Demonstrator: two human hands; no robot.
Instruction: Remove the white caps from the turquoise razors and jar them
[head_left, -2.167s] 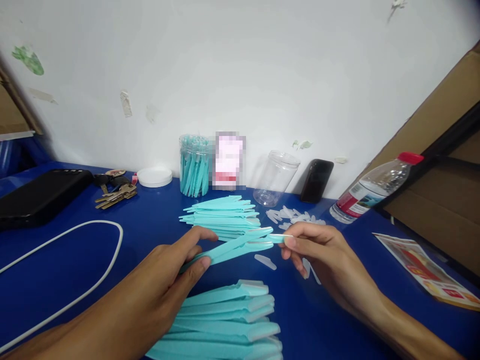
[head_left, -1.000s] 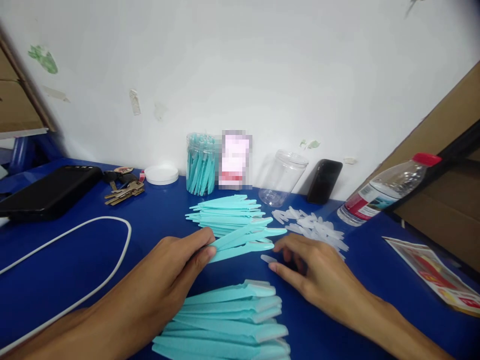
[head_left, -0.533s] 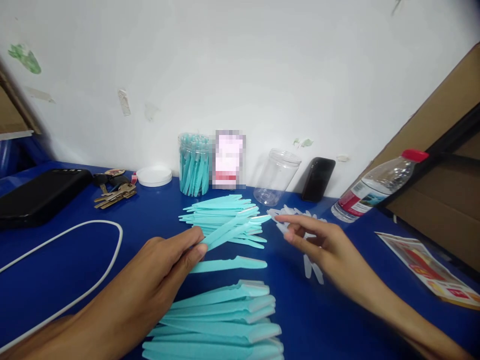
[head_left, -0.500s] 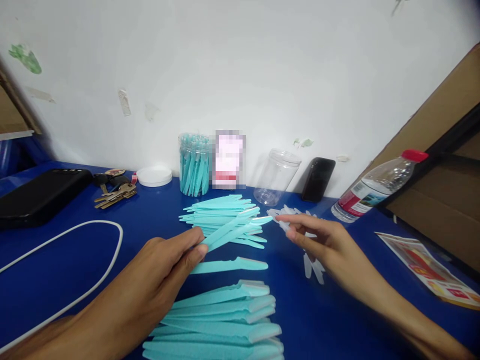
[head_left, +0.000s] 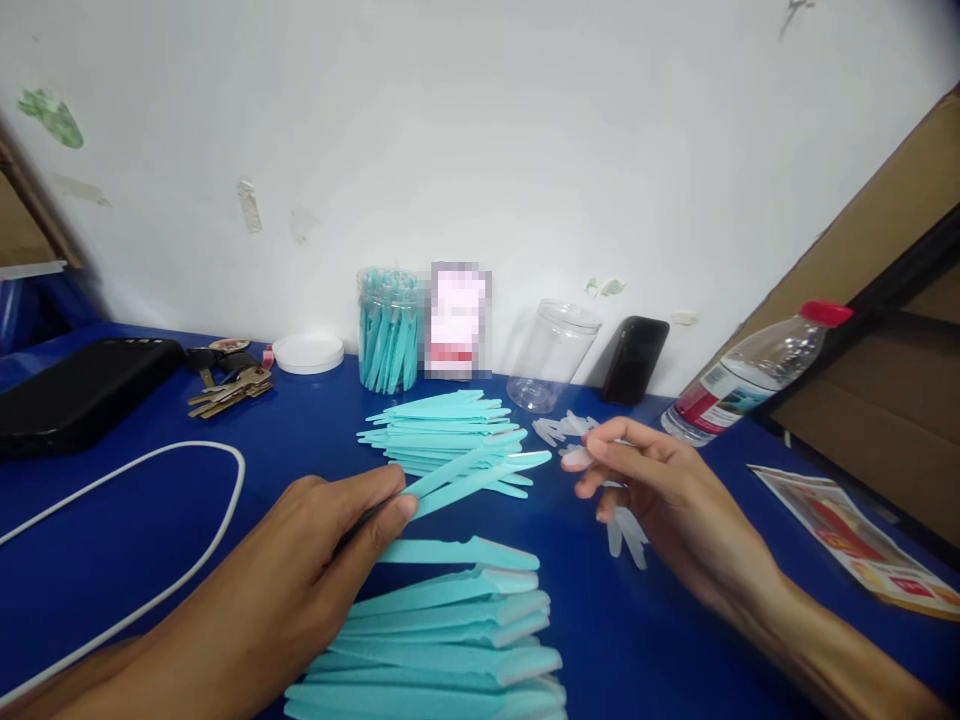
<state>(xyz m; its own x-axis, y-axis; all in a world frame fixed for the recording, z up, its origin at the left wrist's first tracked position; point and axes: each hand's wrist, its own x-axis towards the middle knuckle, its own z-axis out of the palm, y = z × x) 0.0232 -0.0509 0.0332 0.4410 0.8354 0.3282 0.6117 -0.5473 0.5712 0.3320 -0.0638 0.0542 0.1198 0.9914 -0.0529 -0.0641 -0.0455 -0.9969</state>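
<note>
Pinched between thumb and fingers of my left hand are a couple of teal eyebrow razors, their blade ends pointing right. My right hand is closed on a small translucent blade cap, just right of those razor tips and apart from them. Loose clear caps lie behind and under my right hand, partly hidden by it. Below my left hand, a row of teal razors with pale covers on their blade ends is laid out. A second pile of razors lies beyond it.
By the wall stand a jar full of razors, a tilted clear jar and a black phone. A leaning water bottle is at right. A white lid, keys, power bank and white cable occupy the left.
My right hand has drawn slightly right and down from the razor tips and now pinches a cap. The razors in my left hand dipped a little. One razor below shifted closer to the near row.
</note>
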